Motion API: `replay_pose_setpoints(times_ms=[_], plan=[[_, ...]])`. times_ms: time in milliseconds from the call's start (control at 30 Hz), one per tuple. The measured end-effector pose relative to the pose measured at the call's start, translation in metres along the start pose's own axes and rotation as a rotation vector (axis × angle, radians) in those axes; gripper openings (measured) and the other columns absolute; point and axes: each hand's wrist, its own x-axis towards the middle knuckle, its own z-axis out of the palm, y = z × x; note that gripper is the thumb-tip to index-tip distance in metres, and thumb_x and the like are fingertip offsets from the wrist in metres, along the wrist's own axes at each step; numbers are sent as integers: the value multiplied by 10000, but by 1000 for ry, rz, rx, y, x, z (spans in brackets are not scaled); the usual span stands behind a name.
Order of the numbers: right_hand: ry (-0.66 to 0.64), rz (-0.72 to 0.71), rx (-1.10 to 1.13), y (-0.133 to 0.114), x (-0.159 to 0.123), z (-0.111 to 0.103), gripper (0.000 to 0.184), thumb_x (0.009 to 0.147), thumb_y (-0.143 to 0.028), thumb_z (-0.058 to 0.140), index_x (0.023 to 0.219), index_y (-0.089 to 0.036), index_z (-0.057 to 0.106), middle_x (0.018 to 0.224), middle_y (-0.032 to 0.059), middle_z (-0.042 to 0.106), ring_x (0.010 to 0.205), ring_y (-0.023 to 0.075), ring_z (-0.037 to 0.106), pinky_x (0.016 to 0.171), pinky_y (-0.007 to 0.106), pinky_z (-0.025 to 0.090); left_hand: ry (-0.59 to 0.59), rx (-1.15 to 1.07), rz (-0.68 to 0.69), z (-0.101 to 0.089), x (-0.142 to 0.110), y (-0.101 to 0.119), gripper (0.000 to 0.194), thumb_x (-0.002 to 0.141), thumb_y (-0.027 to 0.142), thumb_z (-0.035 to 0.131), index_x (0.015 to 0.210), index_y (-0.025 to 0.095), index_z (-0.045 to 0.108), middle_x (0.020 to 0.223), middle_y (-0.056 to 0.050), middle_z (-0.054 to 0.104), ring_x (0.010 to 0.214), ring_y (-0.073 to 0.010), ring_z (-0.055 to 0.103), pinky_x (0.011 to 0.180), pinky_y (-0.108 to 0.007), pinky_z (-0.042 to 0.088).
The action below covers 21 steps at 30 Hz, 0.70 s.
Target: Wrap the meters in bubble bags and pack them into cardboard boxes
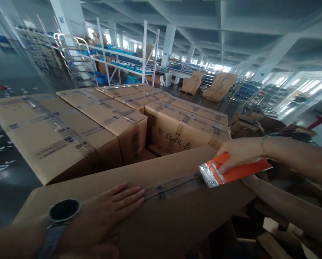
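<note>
A long cardboard box (177, 212) lies in front of me, with clear tape (168, 187) along the seam on its top. My left hand (109, 212), wearing a watch (64, 210) at the wrist, lies flat on the box, fingertips at the near part of the tape. An orange tape dispenser (239, 171) with a metal front end rests at the tape's right part. My right hand (235, 153) is closed around it. Below it, another person's arm (290, 207) reaches in from the right; its hand is partly hidden behind the dispenser.
Several taped cardboard boxes (53, 129) stand beyond, around a gap; one (163, 122) bears black writing. Crumpled cardboard (258, 124) lies at right. Farther back are a metal ladder (76, 61), shelves with blue bins (123, 59) and stacked flat cardboard (219, 86). Scraps (1, 167) litter the floor at left.
</note>
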Motion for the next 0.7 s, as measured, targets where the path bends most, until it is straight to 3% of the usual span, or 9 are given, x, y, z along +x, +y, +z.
replay_pose_setpoints(times_ms=[67,133,233,333,400,433,500,567,700], plan=[[33,29,-22,26,-10,3,197,635,-388,757,549,-222,696,399,-71,544,319,59,448,290,161,216,-206,-29,121,-3,55,2,823,795,538,560,1462,246,177,1498,-75,235,1367,-275,273,1165,-423,102],[13,76,-42,44,-16,6,236,670,-429,722,605,-202,709,457,-62,580,363,51,446,332,158,233,-301,-55,192,2,104,6,851,810,547,530,1472,213,111,1512,-99,158,1388,-295,198,1157,-480,14],[-28,111,-58,62,-19,4,308,715,-450,672,602,-164,693,467,-58,568,392,40,417,380,159,250,-336,-77,254,22,163,16,884,807,579,512,1475,188,85,1516,-115,128,1398,-302,155,1148,-504,-27],[-46,127,-41,84,-22,0,295,706,-432,678,606,-154,692,452,-64,545,386,44,399,404,175,261,-329,-85,295,43,209,28,915,797,596,517,1473,139,104,1517,-141,123,1401,-289,152,1165,-455,49],[-64,180,49,107,-25,4,280,638,-432,736,586,-161,685,434,-66,540,372,58,406,426,192,305,-320,-73,322,54,234,34,929,795,608,516,1470,111,115,1518,-154,115,1404,-278,147,1167,-421,90],[-13,200,152,119,-26,11,269,600,-424,767,579,-171,679,428,-69,540,376,68,426,453,198,346,-313,-60,332,59,245,36,935,794,617,512,1468,103,118,1518,-158,109,1405,-274,143,1168,-410,95],[184,202,466,143,-30,37,244,599,-419,776,632,-195,683,476,-70,581,457,101,525,575,215,444,-294,-20,337,66,266,38,953,789,653,492,1465,90,127,1518,-165,103,1408,-269,133,1169,-398,92],[384,178,837,160,-32,78,221,699,-430,701,763,-219,693,618,-58,656,651,138,627,745,240,480,-272,37,325,74,288,39,964,794,691,440,1461,69,128,1517,-173,100,1412,-267,111,1169,-393,85],[426,168,1403,167,-26,165,288,783,-448,586,954,-233,670,899,-15,704,955,185,631,918,289,447,-226,189,321,86,334,43,948,819,714,329,1449,31,144,1519,-185,101,1416,-268,84,1165,-396,86]])
